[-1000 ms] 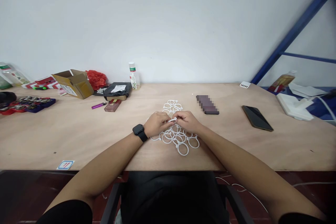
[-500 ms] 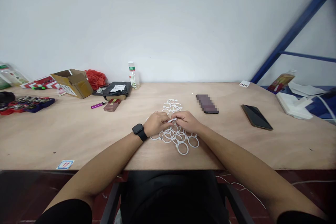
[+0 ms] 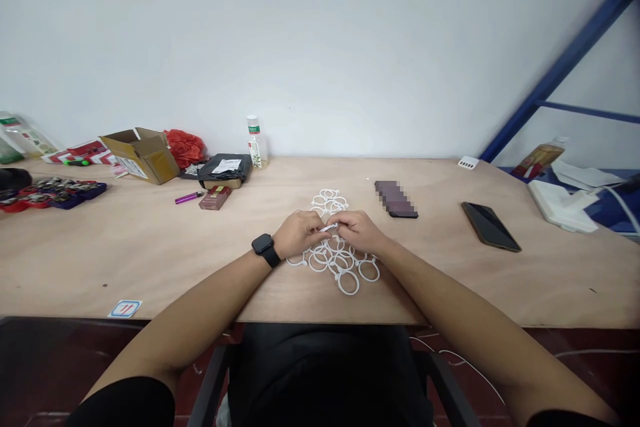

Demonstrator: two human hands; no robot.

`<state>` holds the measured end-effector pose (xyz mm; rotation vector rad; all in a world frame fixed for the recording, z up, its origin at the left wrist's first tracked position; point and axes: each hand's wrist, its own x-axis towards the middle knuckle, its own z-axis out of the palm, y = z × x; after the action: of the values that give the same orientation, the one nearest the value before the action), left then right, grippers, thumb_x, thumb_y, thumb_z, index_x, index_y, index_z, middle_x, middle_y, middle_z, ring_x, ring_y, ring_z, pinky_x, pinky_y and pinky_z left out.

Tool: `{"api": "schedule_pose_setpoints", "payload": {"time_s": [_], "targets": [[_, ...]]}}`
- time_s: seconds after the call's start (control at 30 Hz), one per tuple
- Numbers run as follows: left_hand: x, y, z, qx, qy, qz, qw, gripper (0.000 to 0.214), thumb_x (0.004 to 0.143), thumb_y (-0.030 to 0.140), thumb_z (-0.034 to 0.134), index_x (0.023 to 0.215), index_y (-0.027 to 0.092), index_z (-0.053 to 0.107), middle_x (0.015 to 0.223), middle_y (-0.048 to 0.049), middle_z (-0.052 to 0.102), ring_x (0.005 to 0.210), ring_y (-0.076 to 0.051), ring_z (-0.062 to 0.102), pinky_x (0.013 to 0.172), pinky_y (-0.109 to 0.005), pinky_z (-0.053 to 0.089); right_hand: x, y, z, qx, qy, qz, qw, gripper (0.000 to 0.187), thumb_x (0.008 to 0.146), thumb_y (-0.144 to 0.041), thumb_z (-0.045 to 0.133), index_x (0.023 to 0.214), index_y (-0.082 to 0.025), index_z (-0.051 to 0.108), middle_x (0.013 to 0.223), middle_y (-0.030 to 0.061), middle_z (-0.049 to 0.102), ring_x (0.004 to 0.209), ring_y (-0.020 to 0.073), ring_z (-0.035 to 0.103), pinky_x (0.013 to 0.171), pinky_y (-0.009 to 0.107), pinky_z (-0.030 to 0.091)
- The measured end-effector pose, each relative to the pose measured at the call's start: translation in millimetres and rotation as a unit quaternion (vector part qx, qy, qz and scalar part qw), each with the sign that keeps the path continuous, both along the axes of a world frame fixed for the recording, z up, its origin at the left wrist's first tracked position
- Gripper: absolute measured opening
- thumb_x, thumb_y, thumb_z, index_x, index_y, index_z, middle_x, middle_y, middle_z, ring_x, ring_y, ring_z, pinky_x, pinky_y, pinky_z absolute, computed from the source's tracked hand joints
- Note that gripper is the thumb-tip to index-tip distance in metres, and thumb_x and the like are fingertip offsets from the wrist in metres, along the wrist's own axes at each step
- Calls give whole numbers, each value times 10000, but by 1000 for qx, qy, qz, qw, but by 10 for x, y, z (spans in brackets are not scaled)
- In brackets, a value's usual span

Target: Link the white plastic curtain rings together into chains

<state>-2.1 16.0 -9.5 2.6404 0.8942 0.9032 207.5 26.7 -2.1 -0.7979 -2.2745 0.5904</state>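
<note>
Between my two hands is one white plastic ring (image 3: 329,227), seen nearly edge-on just above a pile of similar rings. My left hand (image 3: 300,233), with a black watch (image 3: 266,249) at the wrist, pinches the ring's left side. On its right side, by the small tab, the closed fingers of my right hand (image 3: 359,231) grip it. Several loose white rings (image 3: 349,282) with small tabs lie overlapping on the table below and in front of my hands. More white rings (image 3: 329,201) lie just beyond them. My fingers hide part of the held ring.
On the wooden table (image 3: 200,280), a dark phone (image 3: 491,225) and a pixelated flat object (image 3: 396,199) lie to the right. At left are an open cardboard box (image 3: 145,157), a black parcel (image 3: 226,171), a maroon box (image 3: 215,197), a purple lighter (image 3: 188,198) and a bottle (image 3: 255,143).
Both hands stay closed on the same ring, with only a slight shift of the fingers. The whole view has tilted a little; the rings on the table lie as before.
</note>
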Motion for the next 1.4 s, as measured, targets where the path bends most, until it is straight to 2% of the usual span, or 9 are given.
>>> {"api": "schedule_pose_setpoints", "payload": {"time_s": [0.17, 0.3, 0.43, 0.53, 0.63, 0.8, 1.07, 1.3, 1.4], "targets": [[-31, -5, 1, -5, -42, 61, 997, 250, 908, 389, 575, 1021, 183, 660, 920, -62, 643, 822, -161, 596, 765, -299, 476, 15, 9, -29, 34, 26, -75, 996, 352, 782, -101, 493, 1021, -219, 723, 931, 34, 740, 754, 165, 656, 712, 280, 502], [-53, -3, 13, -20, -62, 96, 993, 433, 876, 384, 618, 1263, 201, 550, 1066, -83, 632, 908, -186, 600, 828, -340, 490, 59, 90, -32, 72, 55, -118, 989, 310, 846, -156, 516, 1082, -222, 706, 1024, 64, 726, 871, 196, 665, 805, 334, 528], [-49, -11, 30, -23, -18, 75, 997, 360, 864, 446, 619, 1106, 181, 643, 1008, -84, 661, 923, -204, 611, 855, -354, 479, 112, 216, -73, 96, 17, -148, 984, 346, 853, -162, 538, 1166, -226, 672, 1185, 87, 664, 1109, 239, 603, 990, 417, 466], [-43, -30, 28, -25, 40, 46, 998, 387, 831, 516, 635, 1042, 196, 684, 983, -72, 677, 952, -218, 616, 893, -365, 453, 131, 262, -105, 91, -21, -151, 984, 363, 812, -174, 604, 1165, -220, 676, 1261, 104, 607, 1178, 263, 556, 1033, 441, 431], [-45, -42, 9, -27, 80, 42, 996, 376, 799, 537, 660, 990, 217, 707, 963, -58, 683, 953, -221, 617, 891, -363, 437, 124, 227, -87, 77, -16, -141, 987, 291, 822, -190, 601, 1093, -208, 705, 1114, 101, 656, 1042, 236, 612, 923, 393, 494], [-68, -24, -16, -32, 98, 49, 993, 230, 845, 432, 634, 908, 228, 719, 936, -43, 683, 929, -204, 611, 870, -342, 428, 105, 108, -18, 55, -38, -61, 996, 296, 780, -95, 542, 990, -188, 729, 904, 58, 702, 807, 177, 635, 754, 309, 502], [-68, -16, 6, -35, 123, 71, 989, 196, 880, 378, 598, 898, 213, 702, 943, -44, 690, 936, -204, 610, 873, -340, 419, 148, 84, 2, 20, -122, 4, 992, 370, 680, -31, 528, 945, -192, 730, 917, 46, 711, 853, 186, 638, 775, 296, 496], [-37, -32, 63, -37, 85, 94, 991, 192, 917, 363, 561, 973, 211, 665, 939, -30, 719, 907, -192, 637, 888, -356, 394, 68, 50, -1, 28, -90, -13, 995, 160, 845, -255, 603, 939, -202, 722, 880, 49, 704, 827, 180, 625, 761, 292, 469], [-19, -41, 65, -20, 55, 87, 994, 187, 911, 361, 583, 989, 212, 663, 905, -22, 724, 876, -187, 643, 876, -354, 387, 11, 21, 0, 6, -69, -9, 998, 141, 856, -239, 587, 888, -198, 719, 815, 34, 692, 761, 158, 605, 702, 265, 441]]}}
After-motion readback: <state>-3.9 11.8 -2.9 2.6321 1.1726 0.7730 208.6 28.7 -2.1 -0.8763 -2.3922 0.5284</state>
